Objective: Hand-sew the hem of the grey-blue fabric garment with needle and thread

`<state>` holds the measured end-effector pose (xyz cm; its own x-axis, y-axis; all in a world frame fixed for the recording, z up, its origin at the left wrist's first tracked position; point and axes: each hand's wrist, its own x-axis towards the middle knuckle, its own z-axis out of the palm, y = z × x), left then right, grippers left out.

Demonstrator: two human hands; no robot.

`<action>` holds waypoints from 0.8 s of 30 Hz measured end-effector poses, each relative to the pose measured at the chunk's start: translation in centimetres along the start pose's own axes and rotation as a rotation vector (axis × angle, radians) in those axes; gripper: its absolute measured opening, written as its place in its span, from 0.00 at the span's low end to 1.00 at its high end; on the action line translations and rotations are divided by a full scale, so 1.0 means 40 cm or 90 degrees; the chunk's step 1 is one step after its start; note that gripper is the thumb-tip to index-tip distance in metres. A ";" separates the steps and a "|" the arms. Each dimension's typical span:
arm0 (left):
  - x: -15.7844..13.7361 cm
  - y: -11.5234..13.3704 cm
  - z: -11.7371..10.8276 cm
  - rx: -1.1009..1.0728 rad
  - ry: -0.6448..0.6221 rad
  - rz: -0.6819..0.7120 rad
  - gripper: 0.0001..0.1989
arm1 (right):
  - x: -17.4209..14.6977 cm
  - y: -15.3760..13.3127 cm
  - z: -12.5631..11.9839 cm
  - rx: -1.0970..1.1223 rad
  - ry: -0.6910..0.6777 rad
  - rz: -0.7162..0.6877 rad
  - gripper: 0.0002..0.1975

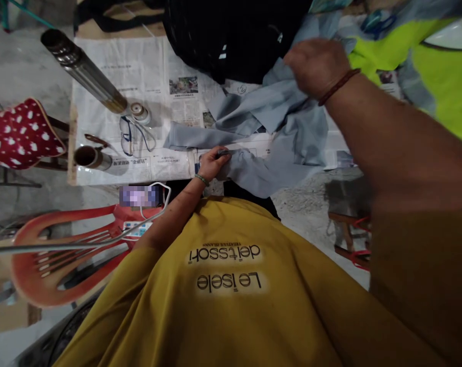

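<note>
My left hand (214, 162) is closed at the near edge of the table, pinching an edge of a grey-blue cloth piece (254, 171). The cloth lies crumpled across newspaper, and part of it hangs over the table's front edge. Raised above its right part is my right hand (317, 69), fingers drawn together in a pinch. What sits between those fingertips is too small or hidden to make out; grey cloth shows right beside them. Behind the cloth is a large black fabric item (231, 35).
On the newspaper-covered table (139, 48) stand a steel thermos (87, 71), its cap (139, 113), eyeglasses (128, 136) and a cup (91, 157). Neon-yellow fabric (437, 76) and an iron (455, 33) lie at right. A red chair (28, 244) with a cable (81, 245) is at lower left.
</note>
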<state>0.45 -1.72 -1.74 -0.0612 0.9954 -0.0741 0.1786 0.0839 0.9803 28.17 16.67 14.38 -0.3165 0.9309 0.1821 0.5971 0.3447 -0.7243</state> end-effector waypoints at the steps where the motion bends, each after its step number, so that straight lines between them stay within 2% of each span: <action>1: 0.000 -0.001 -0.001 -0.003 0.004 0.000 0.05 | 0.011 -0.005 -0.025 -0.023 -0.014 -0.003 0.08; 4: 0.000 -0.001 -0.003 -0.014 0.007 -0.001 0.06 | 0.032 -0.025 -0.067 0.010 -0.019 0.006 0.09; 7: -0.004 0.004 -0.004 -0.021 0.005 -0.007 0.06 | 0.026 -0.044 -0.035 0.073 0.000 0.019 0.09; 11: -0.012 0.011 -0.002 -0.024 0.017 -0.006 0.07 | -0.050 -0.067 0.116 0.080 0.006 0.010 0.07; 15: -0.018 0.018 0.001 -0.035 0.022 -0.001 0.06 | -0.195 -0.073 0.294 0.099 -0.035 0.087 0.09; 17: -0.019 0.022 0.001 -0.037 0.019 0.006 0.06 | -0.263 -0.060 0.357 0.117 -0.015 0.096 0.10; 20: -0.021 0.024 0.002 -0.038 0.020 -0.003 0.05 | -0.328 -0.024 0.413 0.109 0.035 0.079 0.12; 24: -0.024 0.025 0.005 -0.026 0.031 -0.016 0.05 | -0.358 0.020 0.441 0.088 0.055 0.064 0.15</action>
<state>0.90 -2.57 -0.71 -0.1130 0.9894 -0.0909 0.1359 0.1060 0.9850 20.15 1.48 -0.54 -0.1923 0.9687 0.1568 0.5132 0.2355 -0.8253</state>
